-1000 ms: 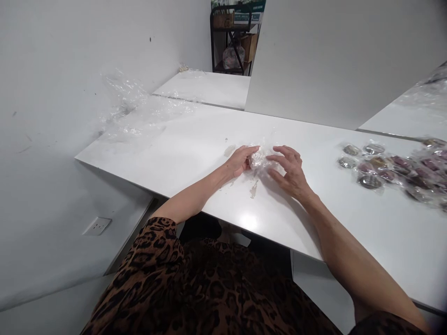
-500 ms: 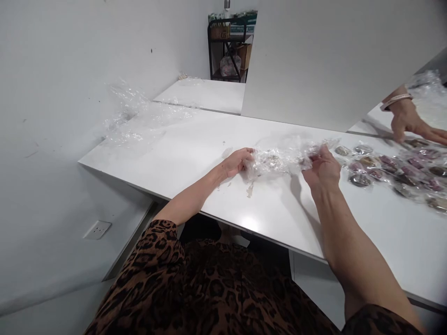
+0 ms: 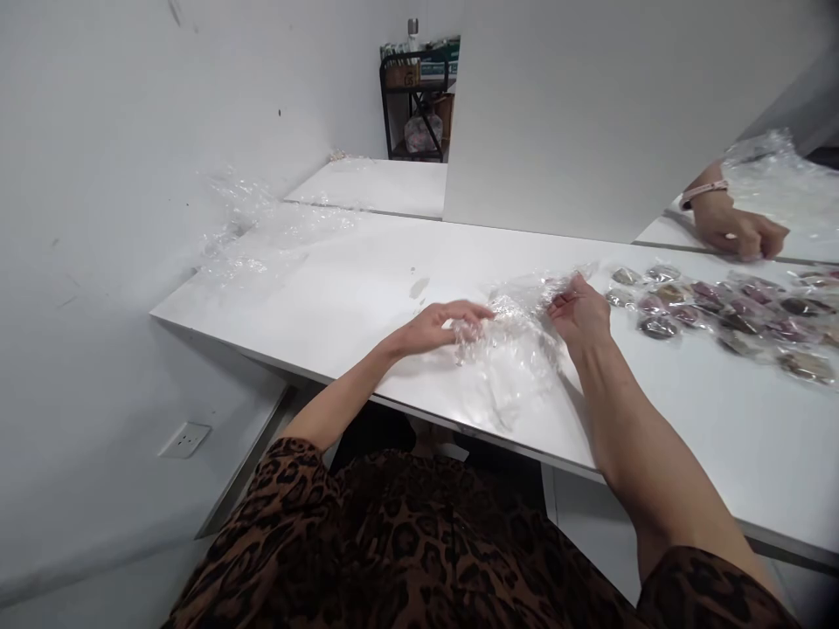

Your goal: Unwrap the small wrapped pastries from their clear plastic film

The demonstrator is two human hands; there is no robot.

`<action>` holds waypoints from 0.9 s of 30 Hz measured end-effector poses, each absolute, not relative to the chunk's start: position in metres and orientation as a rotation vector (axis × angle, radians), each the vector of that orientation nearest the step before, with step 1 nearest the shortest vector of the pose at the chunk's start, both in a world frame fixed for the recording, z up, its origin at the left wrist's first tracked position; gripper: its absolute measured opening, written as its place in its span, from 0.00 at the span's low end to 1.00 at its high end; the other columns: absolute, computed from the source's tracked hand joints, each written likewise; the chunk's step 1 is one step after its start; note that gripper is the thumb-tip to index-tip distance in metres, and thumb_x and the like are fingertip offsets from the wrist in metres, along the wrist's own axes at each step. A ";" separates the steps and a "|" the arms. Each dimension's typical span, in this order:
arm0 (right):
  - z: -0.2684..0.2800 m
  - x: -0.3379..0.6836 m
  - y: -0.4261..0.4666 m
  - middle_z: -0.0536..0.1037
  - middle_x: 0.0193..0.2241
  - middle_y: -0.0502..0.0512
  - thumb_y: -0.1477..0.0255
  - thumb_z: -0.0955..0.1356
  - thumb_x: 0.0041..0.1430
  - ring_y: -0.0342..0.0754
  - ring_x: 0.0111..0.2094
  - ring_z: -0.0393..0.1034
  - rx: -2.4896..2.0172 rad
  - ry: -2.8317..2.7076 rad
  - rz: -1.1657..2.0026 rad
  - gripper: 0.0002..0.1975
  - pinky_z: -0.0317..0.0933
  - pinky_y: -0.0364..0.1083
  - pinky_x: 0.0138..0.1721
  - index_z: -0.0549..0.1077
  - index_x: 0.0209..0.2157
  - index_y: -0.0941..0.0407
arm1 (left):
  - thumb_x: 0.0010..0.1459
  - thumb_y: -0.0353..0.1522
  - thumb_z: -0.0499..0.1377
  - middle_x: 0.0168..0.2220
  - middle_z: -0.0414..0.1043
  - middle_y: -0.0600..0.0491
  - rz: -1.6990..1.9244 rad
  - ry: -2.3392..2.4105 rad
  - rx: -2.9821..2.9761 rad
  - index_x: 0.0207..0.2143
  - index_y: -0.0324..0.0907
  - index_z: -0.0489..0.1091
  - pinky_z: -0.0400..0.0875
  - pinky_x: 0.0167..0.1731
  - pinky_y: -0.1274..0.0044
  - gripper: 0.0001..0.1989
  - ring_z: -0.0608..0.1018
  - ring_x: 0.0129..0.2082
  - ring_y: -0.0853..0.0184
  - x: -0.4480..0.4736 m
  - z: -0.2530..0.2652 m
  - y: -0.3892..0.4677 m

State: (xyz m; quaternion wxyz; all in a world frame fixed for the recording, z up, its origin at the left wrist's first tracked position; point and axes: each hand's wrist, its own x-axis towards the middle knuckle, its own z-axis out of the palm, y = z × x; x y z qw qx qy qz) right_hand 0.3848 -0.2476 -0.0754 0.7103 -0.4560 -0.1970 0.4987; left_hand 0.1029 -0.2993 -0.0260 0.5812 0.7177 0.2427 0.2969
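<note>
Between my two hands, over the white table [image 3: 367,288], lies a crumpled sheet of clear plastic wrap [image 3: 515,358]. My left hand [image 3: 439,325] has its thumb and fingers curled at the wrap's left edge, closed on the film. At the upper right edge, my right hand [image 3: 580,313] pinches the bunched wrap, its fingertips partly covered by the shiny film. Whether something is inside the folds I cannot make out. Just right of my right hand, several small items wrapped in clear plastic [image 3: 740,314], purple, brown and dark, are spread on the table.
A loose heap of clear film [image 3: 255,227] rests at the table's left end by the wall. Beyond a tall white panel [image 3: 557,114], a co-worker's hand [image 3: 740,227] is at the right, near more plastic sheeting [image 3: 786,196]. A black shelf [image 3: 412,105] stands behind.
The wrap has spread downward towards the table's front edge. My left hand has dropped slightly and its fingers have loosened. The co-worker's hand has drawn back and curled.
</note>
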 end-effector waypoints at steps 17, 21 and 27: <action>-0.073 0.375 -0.250 0.76 0.26 0.48 0.72 0.68 0.69 0.42 0.27 0.67 -1.003 -0.369 1.113 0.10 0.61 0.44 0.29 0.68 0.30 0.53 | 0.62 0.41 0.64 0.52 0.78 0.43 0.724 1.099 1.667 0.44 0.43 0.80 0.71 0.49 0.72 0.14 0.78 0.50 0.60 0.104 -0.026 -0.309; -0.071 0.374 -0.250 0.77 0.28 0.49 0.68 0.73 0.63 0.42 0.29 0.69 -0.909 -0.447 1.130 0.10 0.63 0.43 0.29 0.69 0.31 0.54 | 0.48 0.37 0.74 0.34 0.75 0.49 0.634 1.267 1.602 0.37 0.41 0.76 0.66 0.37 0.74 0.16 0.75 0.35 0.62 0.142 -0.042 -0.289; -0.082 0.385 -0.238 0.74 0.34 0.51 0.53 0.75 0.53 0.47 0.35 0.69 -1.083 -0.653 1.030 0.21 0.67 0.47 0.32 0.67 0.35 0.51 | 0.52 0.32 0.69 0.23 0.62 0.58 0.661 1.183 1.419 0.27 0.42 0.64 0.56 0.26 0.77 0.14 0.64 0.23 0.72 0.151 -0.049 -0.287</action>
